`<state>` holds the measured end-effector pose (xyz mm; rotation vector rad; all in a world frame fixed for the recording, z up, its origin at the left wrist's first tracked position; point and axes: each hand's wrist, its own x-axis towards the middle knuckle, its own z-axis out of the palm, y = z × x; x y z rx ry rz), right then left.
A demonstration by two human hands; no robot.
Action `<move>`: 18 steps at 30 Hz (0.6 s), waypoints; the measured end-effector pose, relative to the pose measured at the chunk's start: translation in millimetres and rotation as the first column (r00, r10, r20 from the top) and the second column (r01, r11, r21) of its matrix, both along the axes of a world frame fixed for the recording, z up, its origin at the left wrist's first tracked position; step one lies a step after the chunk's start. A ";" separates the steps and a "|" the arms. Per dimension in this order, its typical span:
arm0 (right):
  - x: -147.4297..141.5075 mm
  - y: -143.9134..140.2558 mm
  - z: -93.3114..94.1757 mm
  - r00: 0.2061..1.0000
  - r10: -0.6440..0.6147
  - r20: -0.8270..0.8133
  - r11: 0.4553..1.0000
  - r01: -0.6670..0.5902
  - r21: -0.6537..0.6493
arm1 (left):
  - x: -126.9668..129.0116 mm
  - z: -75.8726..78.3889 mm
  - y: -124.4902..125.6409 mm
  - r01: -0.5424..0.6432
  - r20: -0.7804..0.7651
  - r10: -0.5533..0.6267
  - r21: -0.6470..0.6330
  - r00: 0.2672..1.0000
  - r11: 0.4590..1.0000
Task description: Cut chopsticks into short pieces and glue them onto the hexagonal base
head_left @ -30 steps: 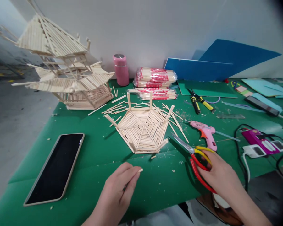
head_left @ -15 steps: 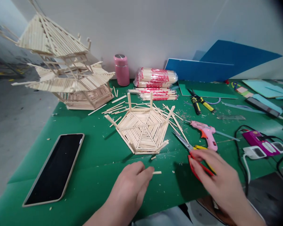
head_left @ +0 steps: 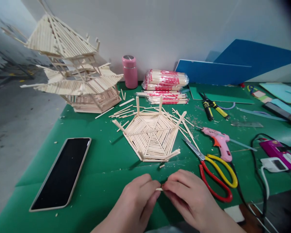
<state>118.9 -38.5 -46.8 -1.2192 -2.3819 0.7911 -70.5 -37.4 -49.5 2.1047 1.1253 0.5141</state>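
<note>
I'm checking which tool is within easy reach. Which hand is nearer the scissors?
Right. The right hand sits just left of the scissors, close to the red handle without touching it. The left hand is farther left, beyond the right hand, both pinching a short stick.

Left hand (head_left: 138, 197) and right hand (head_left: 184, 194) meet, fingertips pinched together.

My left hand (head_left: 138, 200) and right hand (head_left: 184, 197) are bare, with no gloves, rings or watch. My forearms are uncovered too, no sleeve reaching the wrists. My fingernails are short and plain.
</note>
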 end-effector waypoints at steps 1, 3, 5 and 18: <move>5.0 2.3 2.6 1.000 0.007 0.027 0.999 -0.006 -0.039 | -2.5 -0.4 1.1 -0.019 0.029 0.019 0.003 0.999 1.000; 21.7 8.5 8.4 0.995 0.014 0.101 0.988 0.002 -0.157 | -10.1 -0.1 4.6 -0.075 0.066 0.073 0.025 0.995 0.997; 44.7 17.0 13.7 0.984 -0.016 0.178 0.957 0.067 -0.283 | -20.7 1.2 9.9 -0.130 0.077 0.126 0.046 0.989 0.990; 28.3 116.3 13.6 0.979 -0.190 -0.078 0.821 0.114 -0.560 | -39.5 9.4 52.5 -0.341 0.130 0.335 0.029 0.933 0.940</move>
